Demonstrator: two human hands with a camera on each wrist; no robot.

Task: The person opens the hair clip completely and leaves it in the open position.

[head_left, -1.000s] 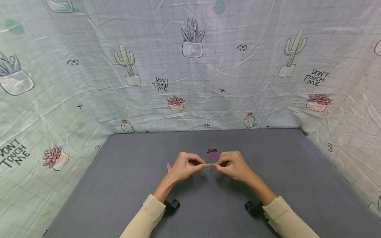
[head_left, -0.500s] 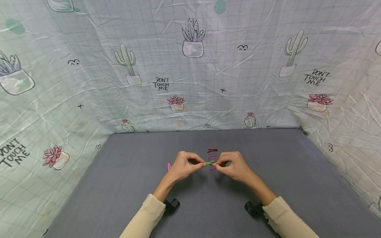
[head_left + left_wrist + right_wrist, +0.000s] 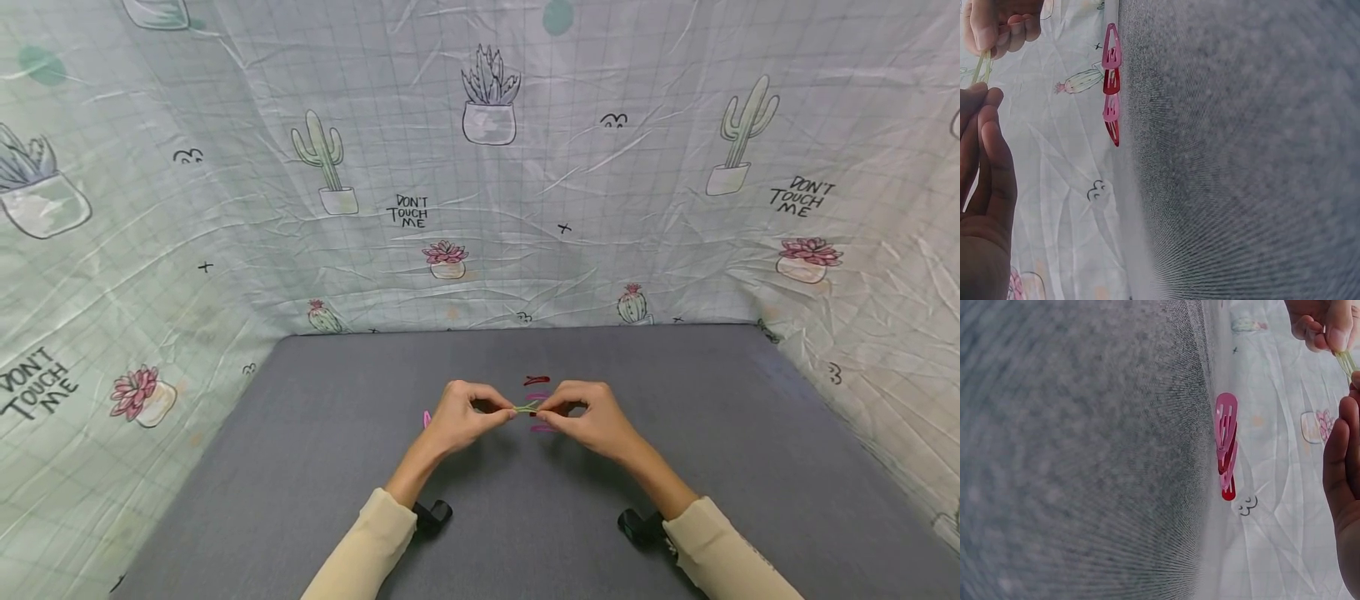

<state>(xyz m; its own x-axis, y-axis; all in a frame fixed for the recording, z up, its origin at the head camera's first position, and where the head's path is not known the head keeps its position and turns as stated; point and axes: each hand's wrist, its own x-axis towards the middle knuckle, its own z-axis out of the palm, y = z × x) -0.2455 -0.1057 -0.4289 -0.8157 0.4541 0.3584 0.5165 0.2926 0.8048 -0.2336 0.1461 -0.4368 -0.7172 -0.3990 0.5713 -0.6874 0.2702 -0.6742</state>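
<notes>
Between my two hands is a slim yellow-green snap hair clip, raised above the table. My left hand pinches one end of it with thumb and forefinger. The opposite end is pinched by my right hand in the same way. In the head view the clip's thin arms stand apart toward the right hand. Both wrist views show the clip stretched across the short gap between the fingertips, its ends hidden by them.
Beyond and beneath the hands, red and pink snap clips lie in a column: a dark red clip farthest, a magenta clip nearest. Another pink clip lies left, partly behind the left hand. A patterned cloth walls the grey table.
The green clip looked flat a second ago; its arms have since come apart and now show a visible gap. Both hands keep their pinch and have barely moved.
</notes>
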